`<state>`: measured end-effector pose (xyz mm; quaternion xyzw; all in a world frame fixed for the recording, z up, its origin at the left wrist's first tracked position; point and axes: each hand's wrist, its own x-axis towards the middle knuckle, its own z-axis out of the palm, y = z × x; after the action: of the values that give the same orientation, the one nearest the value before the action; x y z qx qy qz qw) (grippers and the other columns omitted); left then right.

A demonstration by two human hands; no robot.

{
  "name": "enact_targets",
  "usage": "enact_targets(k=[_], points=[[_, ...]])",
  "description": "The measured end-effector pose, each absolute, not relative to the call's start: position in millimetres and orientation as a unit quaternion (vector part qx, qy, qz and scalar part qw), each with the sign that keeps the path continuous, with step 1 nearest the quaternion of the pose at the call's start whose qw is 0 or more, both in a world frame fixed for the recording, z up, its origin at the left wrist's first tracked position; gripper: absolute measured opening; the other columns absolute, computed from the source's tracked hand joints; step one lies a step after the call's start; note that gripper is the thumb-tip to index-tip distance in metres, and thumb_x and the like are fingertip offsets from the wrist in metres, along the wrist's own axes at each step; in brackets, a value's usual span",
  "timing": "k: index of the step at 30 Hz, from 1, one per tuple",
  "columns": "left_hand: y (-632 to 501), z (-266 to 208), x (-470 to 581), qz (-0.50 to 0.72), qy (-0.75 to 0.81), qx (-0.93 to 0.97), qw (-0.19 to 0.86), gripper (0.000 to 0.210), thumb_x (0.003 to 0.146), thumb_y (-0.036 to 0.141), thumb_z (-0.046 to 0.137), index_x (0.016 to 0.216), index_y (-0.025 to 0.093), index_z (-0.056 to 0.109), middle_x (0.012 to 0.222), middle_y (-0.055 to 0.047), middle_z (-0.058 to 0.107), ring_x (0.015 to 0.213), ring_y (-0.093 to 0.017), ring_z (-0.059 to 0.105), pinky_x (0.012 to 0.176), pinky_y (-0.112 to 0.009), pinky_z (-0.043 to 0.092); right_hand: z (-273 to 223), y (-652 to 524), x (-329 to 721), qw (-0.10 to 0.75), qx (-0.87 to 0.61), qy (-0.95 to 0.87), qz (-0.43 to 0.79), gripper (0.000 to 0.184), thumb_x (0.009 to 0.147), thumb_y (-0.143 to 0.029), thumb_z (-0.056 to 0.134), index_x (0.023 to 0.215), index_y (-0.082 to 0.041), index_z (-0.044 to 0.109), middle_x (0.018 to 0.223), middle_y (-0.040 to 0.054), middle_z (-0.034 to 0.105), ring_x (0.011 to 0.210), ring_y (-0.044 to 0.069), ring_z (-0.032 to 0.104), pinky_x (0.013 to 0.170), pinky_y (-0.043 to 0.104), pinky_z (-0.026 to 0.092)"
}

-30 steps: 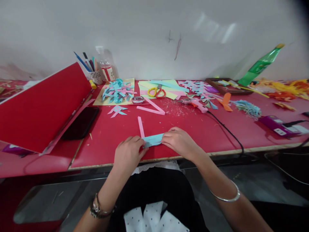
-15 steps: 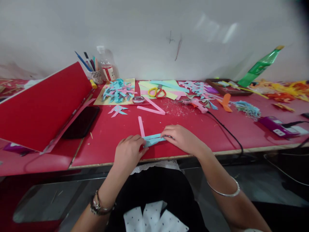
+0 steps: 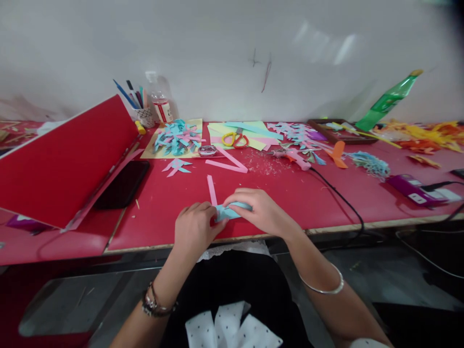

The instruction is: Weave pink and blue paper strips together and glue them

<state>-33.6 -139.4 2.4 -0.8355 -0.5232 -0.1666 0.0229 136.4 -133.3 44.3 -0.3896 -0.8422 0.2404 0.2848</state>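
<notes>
Near the front edge of the red table, both my hands are on light-blue paper strips (image 3: 232,212). My left hand (image 3: 194,224) pinches their left end, fingers curled. At the other side my right hand (image 3: 259,210) grips a strip that bends over in a loop, its thumb and fingertips partly hiding the paper. A pink paper strip (image 3: 211,189) sticks out away from me beside the left fingers; its near end is hidden. Farther back lies a folded pink strip (image 3: 228,166), and left of it a small pink-and-blue woven paper piece (image 3: 177,166).
Scissors (image 3: 235,139) lie on coloured paper sheets at the back. A pink glue gun (image 3: 293,157) trails a black cord at the right. On the left, a red board (image 3: 72,159) leans above a dark phone (image 3: 125,183). A green bottle (image 3: 389,101) tilts against the wall.
My right hand has moved left toward my left hand, folding a light-blue strip over. The left hand stays nearly in place.
</notes>
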Motion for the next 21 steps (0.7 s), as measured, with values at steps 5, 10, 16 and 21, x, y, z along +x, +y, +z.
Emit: enact_targets(k=[5,10,16,21], points=[[-138,-3,-30,-0.195,-0.535,-0.819,0.065,0.023,0.078,0.027,0.043,0.060,0.018,0.056,0.063,-0.002,0.058,0.061,-0.014,0.051,0.058,-0.026,0.032,45,-134,137,0.328,-0.408,-0.824,0.218,0.022,0.082,-0.024,0.041,0.097,-0.019,0.057,0.089,0.0037,0.060,0.081,0.012,0.055,0.073,0.021,0.040],[-139,-4,-29,-0.201,-0.543,-0.811,0.079,0.021,0.076,0.025,0.044,0.059,0.018,0.054,0.061,-0.001,0.057,0.061,-0.014,0.052,0.062,-0.027,0.033,18,-144,169,0.290,-0.671,-0.682,0.012,0.031,0.081,-0.034,0.040,0.104,-0.017,0.053,0.089,0.0089,0.060,0.082,0.020,0.054,0.072,0.033,0.041],[-141,-5,-26,-0.222,-0.555,-0.798,0.077,0.029,0.080,0.026,0.039,0.057,0.017,0.054,0.062,-0.002,0.059,0.061,-0.014,0.052,0.062,-0.027,0.033,-16,-149,163,0.206,-0.724,-0.657,-0.044,0.054,0.074,-0.043,0.048,0.117,-0.011,0.041,0.100,0.0159,0.054,0.095,0.028,0.048,0.074,0.039,0.041],[-140,-9,-27,-0.230,-0.553,-0.798,0.064,0.029,0.079,0.026,0.039,0.057,0.017,0.057,0.065,-0.003,0.062,0.063,-0.014,0.053,0.063,-0.028,0.034,-13,-144,159,0.216,-0.708,-0.672,0.013,0.046,0.075,-0.035,0.049,0.116,-0.014,0.042,0.094,0.0114,0.054,0.087,0.024,0.051,0.076,0.037,0.041]])
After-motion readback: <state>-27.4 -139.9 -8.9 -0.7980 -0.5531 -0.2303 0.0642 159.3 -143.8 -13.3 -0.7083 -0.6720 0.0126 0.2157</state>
